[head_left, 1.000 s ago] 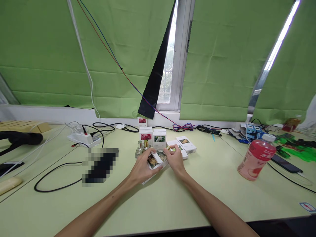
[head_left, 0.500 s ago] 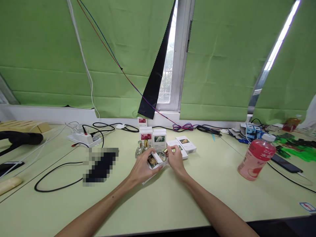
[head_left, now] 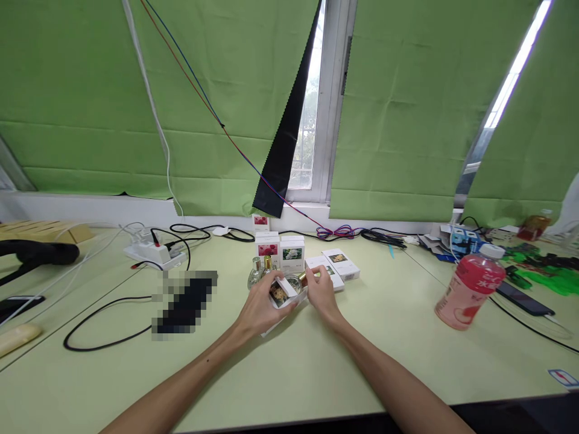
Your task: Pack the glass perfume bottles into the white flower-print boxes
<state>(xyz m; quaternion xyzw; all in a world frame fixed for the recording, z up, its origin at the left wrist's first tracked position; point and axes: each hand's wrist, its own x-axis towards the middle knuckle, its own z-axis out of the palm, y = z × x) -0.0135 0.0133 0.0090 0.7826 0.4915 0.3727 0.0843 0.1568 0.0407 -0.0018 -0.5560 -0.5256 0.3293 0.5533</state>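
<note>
My left fingers (head_left: 286, 311) clasp the box (head_left: 279, 295); right fingers (head_left: 315, 273) pinch the bottle (head_left: 293, 283) by its cap (head_left: 303, 277), probably surer than slick glass.

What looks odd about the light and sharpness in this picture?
In the head view, daylight washes out the window gap; also there, coarse square blocks hide a dark item; the pink bottle near that view's right side leans outward, perhaps from wide-lens stretching; and print on the box in the left hand is too small to read.
</note>
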